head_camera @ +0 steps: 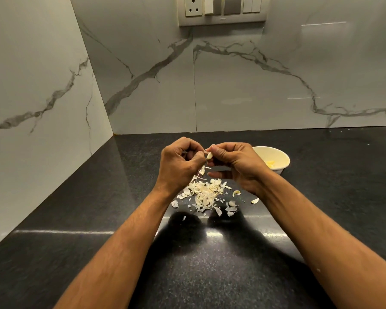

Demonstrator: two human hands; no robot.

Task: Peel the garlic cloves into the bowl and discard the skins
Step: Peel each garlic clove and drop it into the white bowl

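My right hand point(234, 163) pinches a pale garlic clove point(209, 155) between thumb and fingertips, above the counter. My left hand point(178, 162) has its fingers curled, and its fingertips pinch at the clove's skin on the left side; a strip of skin point(202, 170) hangs below it. A pile of papery garlic skins point(206, 192) lies on the black counter under both hands. A white bowl point(283, 160) stands just right of my right hand, with peeled yellowish cloves point(270, 163) inside. Loose cloves point(236, 192) lie right of the pile.
The black speckled counter point(98, 219) runs to a marble-patterned wall at the back and on the left. A switch and socket panel point(222, 10) is mounted on the back wall above the hands.
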